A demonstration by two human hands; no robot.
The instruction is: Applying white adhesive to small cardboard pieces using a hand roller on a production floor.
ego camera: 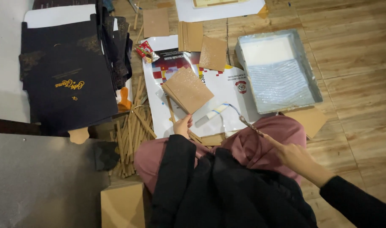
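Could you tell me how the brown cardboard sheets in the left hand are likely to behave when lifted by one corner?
The cardboard sheets stay flat while the left hand pinches only their lower edge, so they are probably stiff and light. They are fanned at the edges, so they may slide apart. The top face glistens, perhaps wet, and could be tacky.

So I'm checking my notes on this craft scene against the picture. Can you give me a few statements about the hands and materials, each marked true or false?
1. The left hand holds a brown cardboard sheet. True.
2. The right hand holds a pair of scissors. False: it grips the handle of a small paint roller.
3. The grey paint tray lies on the wooden floor, right of the white poster. True.
4. The thin cardboard strips are piled inside the tray. False: they lie on the floor by the left knee.
5. The dark printed sheets lie to the person's left. True.
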